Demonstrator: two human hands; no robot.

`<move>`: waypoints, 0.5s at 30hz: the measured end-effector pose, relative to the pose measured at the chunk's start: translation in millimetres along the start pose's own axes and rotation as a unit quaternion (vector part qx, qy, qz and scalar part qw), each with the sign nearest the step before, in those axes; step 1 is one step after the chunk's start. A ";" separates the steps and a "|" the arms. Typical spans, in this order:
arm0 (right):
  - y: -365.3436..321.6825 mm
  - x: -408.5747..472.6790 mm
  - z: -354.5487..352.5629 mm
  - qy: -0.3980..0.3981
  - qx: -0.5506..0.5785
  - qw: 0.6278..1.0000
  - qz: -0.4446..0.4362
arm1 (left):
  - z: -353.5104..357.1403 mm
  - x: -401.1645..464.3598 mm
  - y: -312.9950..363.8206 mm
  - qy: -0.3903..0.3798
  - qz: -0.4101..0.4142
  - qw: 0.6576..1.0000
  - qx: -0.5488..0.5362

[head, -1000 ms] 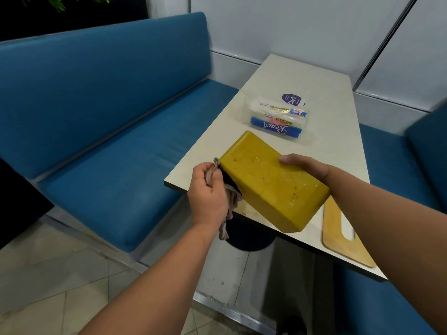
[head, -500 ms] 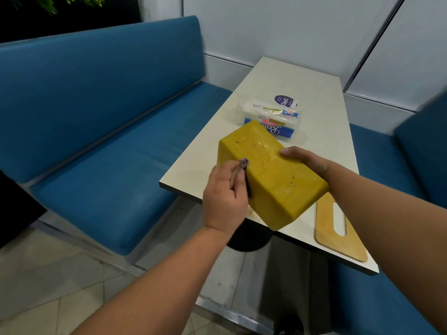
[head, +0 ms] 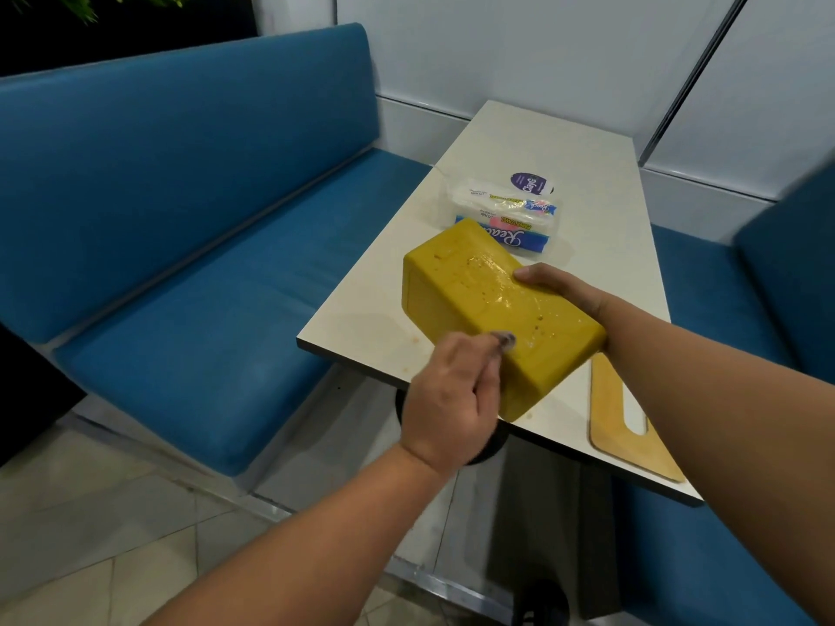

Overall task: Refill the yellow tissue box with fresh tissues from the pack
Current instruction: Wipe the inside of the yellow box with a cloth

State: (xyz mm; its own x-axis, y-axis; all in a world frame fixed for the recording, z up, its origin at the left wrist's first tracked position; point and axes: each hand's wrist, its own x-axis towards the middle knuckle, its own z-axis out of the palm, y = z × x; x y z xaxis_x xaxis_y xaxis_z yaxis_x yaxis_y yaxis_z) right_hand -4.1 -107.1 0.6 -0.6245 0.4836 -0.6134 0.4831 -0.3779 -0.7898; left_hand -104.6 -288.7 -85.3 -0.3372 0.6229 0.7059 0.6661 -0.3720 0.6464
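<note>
The yellow tissue box (head: pixel 479 300) is tilted above the near corner of the white table (head: pixel 587 183), its upper face spotted and wet. My right hand (head: pixel 560 286) grips its far long side, thumb on top. My left hand (head: pixel 452 399) is closed on a small grey cloth (head: pixel 504 340), whose tip touches the box's near edge. The tissue pack (head: pixel 510 214), clear plastic with a blue label, lies on the table just behind the box, partly hidden by it.
A wooden lid with a slot (head: pixel 628 426) lies flat on the table's near right corner. A round purple sticker (head: pixel 532 183) sits beyond the pack. Blue benches (head: pixel 203 246) flank the table on both sides. Tiled floor lies below.
My left hand with the cloth has slid from the box's left end along the near side to its near right edge. The box has turned slightly.
</note>
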 end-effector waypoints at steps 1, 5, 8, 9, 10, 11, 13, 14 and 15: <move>-0.2 1.1 -0.5 -0.001 0.001 1.000 0.003 | 4.2 -8.0 5.9 -0.032 0.030 0.999 -0.007; -1.5 1.0 -3.4 -0.004 -0.032 0.999 0.036 | 0.0 -8.1 0.6 -0.067 0.048 0.996 -0.015; -4.0 0.0 -5.2 -0.002 -0.049 0.998 0.049 | -20.5 19.5 -17.5 0.016 -0.044 0.999 0.020; -4.3 -0.5 -4.4 -0.003 -0.054 0.997 0.050 | -27.1 29.9 -24.7 0.045 -0.092 0.994 0.035; -4.2 -0.4 -3.6 -0.006 -0.059 0.997 0.055 | -32.3 38.9 -30.7 0.069 -0.141 0.986 0.050; -4.1 0.0 -2.2 -0.010 -0.062 0.996 0.059 | -35.4 44.5 -35.0 0.086 -0.179 0.978 0.062; -4.3 1.9 0.8 -0.004 -0.065 0.996 0.068 | -32.8 39.6 -35.8 0.085 -0.202 0.974 0.067; -5.4 2.5 2.8 0.005 -0.070 0.995 0.072 | -28.0 30.4 -31.8 0.064 -0.188 0.979 0.055; -5.6 4.9 2.7 0.016 -0.077 0.994 0.076 | -21.7 18.0 -26.0 0.031 -0.164 0.985 0.038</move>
State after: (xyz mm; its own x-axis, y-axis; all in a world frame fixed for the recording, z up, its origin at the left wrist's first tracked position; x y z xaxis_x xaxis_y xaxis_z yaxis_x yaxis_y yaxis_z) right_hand -11.5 -104.7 2.0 -0.5182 0.4553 -0.7240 0.6601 -0.3254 -0.6771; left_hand -142.5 -282.8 -83.1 -0.5811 0.6567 0.4807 0.5612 -0.1044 0.8211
